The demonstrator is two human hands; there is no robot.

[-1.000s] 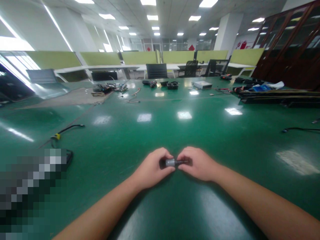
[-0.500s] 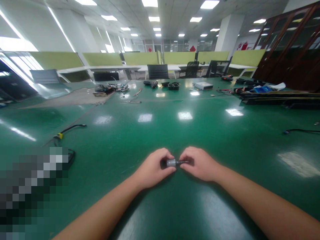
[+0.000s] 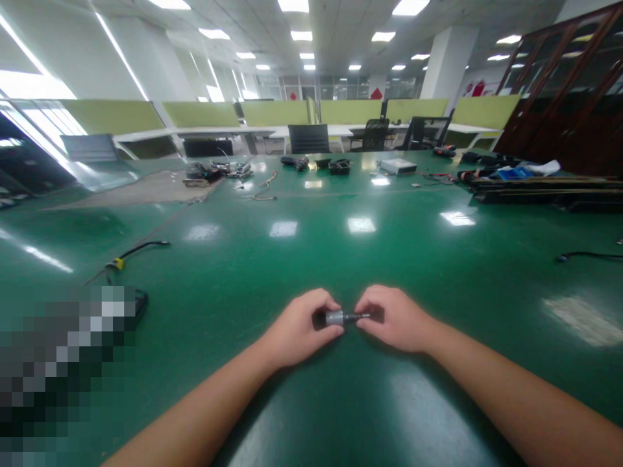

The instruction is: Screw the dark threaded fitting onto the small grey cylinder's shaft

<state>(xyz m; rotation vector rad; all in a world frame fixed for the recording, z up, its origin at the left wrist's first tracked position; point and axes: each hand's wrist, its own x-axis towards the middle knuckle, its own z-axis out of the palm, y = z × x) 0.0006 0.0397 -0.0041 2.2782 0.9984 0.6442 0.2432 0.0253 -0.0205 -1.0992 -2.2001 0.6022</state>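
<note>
Low over the green tabletop [image 3: 311, 259], my left hand [image 3: 300, 327] is closed around a small silver-grey metal cylinder [image 3: 334, 318], thumb below and fingers above. From the cylinder's right end a thin dark shaft [image 3: 351, 318] points to the right, lying level. My right hand [image 3: 396, 319] pinches the far end of this shaft between thumb and curled fingers. A narrow gap separates the fingertips of both hands. My left palm hides the cylinder's left end, and whether cylinder and shaft are one piece I cannot tell.
At the left front lies a long, pixelated object [image 3: 63, 350], with a black cable [image 3: 141, 248] behind it. Another cable [image 3: 588, 257] is at the right edge. Farther back are a grey box [image 3: 398, 167], black parts [image 3: 339, 167] and a stack of dark bars [image 3: 540, 191].
My right hand has shifted slightly to the right, away from my left, so more of the dark shaft shows. My left hand keeps its grip, nearly still.
</note>
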